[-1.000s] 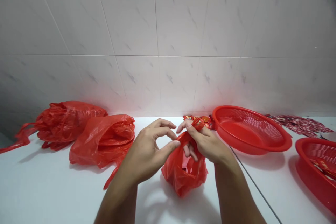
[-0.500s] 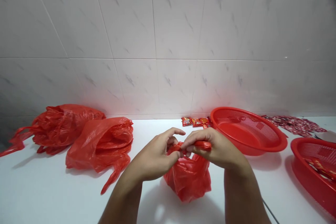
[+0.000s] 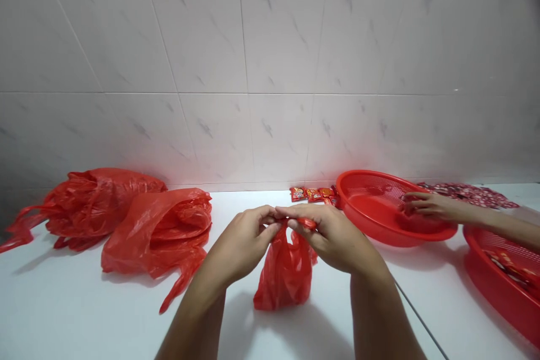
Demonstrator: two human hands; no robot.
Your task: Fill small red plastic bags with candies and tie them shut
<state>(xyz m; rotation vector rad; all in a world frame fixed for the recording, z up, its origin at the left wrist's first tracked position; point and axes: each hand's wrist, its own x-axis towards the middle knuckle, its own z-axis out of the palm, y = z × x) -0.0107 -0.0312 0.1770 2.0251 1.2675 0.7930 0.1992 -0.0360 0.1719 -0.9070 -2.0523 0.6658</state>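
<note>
A small red plastic bag [image 3: 283, 278] hangs upright between my hands, gathered at its top over the white table [image 3: 76, 315]. My left hand [image 3: 247, 244] pinches the gathered top between thumb and fingers. My right hand [image 3: 333, 236] is closed on the same bag, with a rolled bit of red plastic poking out between thumb and fingers. The fingertips of both hands meet above the bag. What lies inside the bag is hidden.
Two larger red plastic bags [image 3: 156, 236] lie crumpled at the left. Small red packets [image 3: 297, 194] line the wall beside a red basket [image 3: 358, 216]. Another person's hand [image 3: 430, 206] reaches into that basket. A second red basket [image 3: 485, 275] holds packets; patterned packets [image 3: 485, 196] lie behind.
The small bag has swung left and narrowed, hanging straighter below my hands. My hands have drawn closer together. Another person's hand has come in from the right over the basket.
</note>
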